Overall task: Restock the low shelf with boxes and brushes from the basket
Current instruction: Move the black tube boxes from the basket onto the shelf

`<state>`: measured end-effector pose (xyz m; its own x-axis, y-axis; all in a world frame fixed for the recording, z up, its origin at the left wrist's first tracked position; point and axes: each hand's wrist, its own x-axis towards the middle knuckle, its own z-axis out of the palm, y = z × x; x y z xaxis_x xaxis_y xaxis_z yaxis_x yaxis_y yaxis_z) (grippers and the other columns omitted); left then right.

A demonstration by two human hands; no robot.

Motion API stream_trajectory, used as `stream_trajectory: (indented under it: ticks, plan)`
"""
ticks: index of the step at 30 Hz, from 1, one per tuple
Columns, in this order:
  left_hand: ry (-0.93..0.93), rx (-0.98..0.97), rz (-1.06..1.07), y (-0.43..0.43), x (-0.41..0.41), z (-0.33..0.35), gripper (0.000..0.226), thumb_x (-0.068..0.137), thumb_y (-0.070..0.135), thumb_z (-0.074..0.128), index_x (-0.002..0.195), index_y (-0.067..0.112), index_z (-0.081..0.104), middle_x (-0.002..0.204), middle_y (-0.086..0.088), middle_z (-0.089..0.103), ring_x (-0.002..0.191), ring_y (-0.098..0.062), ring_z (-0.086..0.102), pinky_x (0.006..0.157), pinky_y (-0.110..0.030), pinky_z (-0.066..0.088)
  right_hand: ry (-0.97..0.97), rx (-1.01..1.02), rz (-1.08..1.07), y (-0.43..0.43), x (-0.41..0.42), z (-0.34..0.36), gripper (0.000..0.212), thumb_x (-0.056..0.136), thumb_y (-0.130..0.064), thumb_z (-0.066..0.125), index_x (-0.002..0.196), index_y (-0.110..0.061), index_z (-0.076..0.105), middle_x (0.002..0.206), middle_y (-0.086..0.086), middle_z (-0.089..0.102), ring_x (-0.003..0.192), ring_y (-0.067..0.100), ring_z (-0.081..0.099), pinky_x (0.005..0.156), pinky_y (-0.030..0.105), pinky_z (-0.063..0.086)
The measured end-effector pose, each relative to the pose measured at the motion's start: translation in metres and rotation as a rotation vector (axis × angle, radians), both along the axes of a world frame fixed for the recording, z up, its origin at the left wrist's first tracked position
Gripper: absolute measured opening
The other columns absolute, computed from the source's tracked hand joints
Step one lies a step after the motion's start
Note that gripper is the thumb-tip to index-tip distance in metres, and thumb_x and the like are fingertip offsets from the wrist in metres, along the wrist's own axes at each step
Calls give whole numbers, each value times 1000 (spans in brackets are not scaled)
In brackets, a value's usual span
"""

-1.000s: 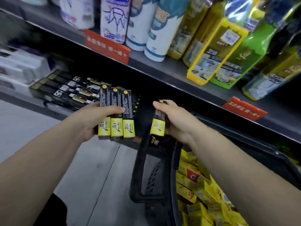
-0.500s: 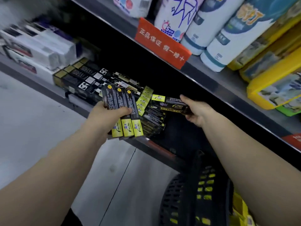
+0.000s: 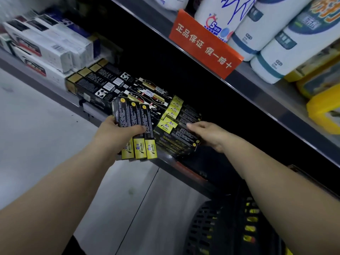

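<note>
The right hand [image 3: 207, 135] has lowered its black-and-yellow cardboard box [image 3: 176, 134] onto the stack [image 3: 176, 149] at the edge of the grey metal low shelf [image 3: 184, 166], grip indeterminable, while the left hand [image 3: 117, 137] clasps three matching boxes [image 3: 136, 124]; a careless release could tip the stack floorward.

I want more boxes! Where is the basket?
In the head view, the basket is at the bottom right, under the right forearm and below the front edge of the low shelf.
</note>
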<state>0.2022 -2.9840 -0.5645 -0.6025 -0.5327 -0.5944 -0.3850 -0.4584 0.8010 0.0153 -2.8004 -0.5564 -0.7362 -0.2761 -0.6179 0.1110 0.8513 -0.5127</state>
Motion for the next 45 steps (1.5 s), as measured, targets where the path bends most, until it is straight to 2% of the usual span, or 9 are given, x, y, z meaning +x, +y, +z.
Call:
stream_trajectory:
  ticks: [5, 9, 12, 17, 19, 22, 26, 41, 45]
  plan:
    - [1, 1, -21, 1, 3, 2, 47, 65, 25, 83, 103, 22, 55, 88, -1, 70, 70, -19, 69, 45, -25, 49, 107, 277, 501, -1, 2, 1, 101, 61, -37, 86, 142, -36, 26, 143, 7, 28, 127, 23, 37, 98, 32, 36]
    - [22, 3, -14, 4, 3, 3, 43, 66, 22, 82, 101, 22, 56, 87, 0, 70, 69, -17, 68, 49, -25, 49, 193, 294, 611, -9, 4, -2, 92, 71, -25, 78, 143, -36, 22, 142, 7, 30, 106, 18, 44, 85, 27, 43]
    - [5, 66, -8, 12, 2, 1, 45, 67, 19, 81, 106, 18, 57, 89, -3, 70, 70, -21, 69, 48, -27, 51, 227, 301, 589, -10, 3, -3, 89, 76, -24, 73, 145, -35, 19, 143, 8, 29, 101, 18, 48, 82, 27, 46]
    - [24, 69, 6, 24, -5, -2, 51, 66, 20, 82, 110, 19, 54, 93, -2, 69, 75, -21, 68, 56, -30, 51, 185, 270, 533, -7, 2, -3, 96, 71, -40, 79, 146, -30, 20, 150, 9, 23, 130, 27, 39, 102, 35, 38]
    - [30, 49, 2, 26, -7, -4, 53, 67, 21, 82, 111, 19, 53, 95, -2, 69, 78, -22, 68, 60, -32, 53, 182, 211, 479, -4, -2, 2, 81, 77, -43, 72, 143, -31, 27, 150, 8, 25, 131, 26, 37, 104, 35, 36]
    - [10, 77, 12, 29, -9, -8, 50, 68, 20, 81, 109, 20, 52, 95, -3, 69, 76, -22, 68, 56, -30, 52, 240, 134, 411, 3, -10, 8, 54, 86, -26, 61, 136, -33, 39, 141, 9, 37, 121, 24, 45, 99, 35, 42]
    - [8, 80, 19, 35, -15, -9, 49, 69, 21, 80, 109, 20, 52, 93, -1, 68, 72, -18, 67, 49, -25, 48, 231, 183, 483, 4, -11, 6, 61, 83, -8, 66, 134, -29, 42, 121, 4, 47, 102, 18, 51, 84, 29, 47]
    - [14, 122, 118, 41, -22, -12, 50, 70, 19, 80, 111, 19, 51, 93, 0, 68, 68, -16, 67, 37, -19, 46, 177, 137, 611, -4, -26, 4, 53, 92, -11, 52, 138, -31, 35, 101, 1, 53, 85, 15, 55, 65, 21, 46]
    - [25, 127, 144, 41, -21, -9, 48, 71, 17, 79, 110, 19, 51, 93, -1, 67, 62, -14, 67, 35, -19, 45, 170, -50, 374, -2, -31, 9, 39, 98, -18, 32, 134, -26, 46, 111, -6, 51, 98, 9, 48, 72, 20, 37]
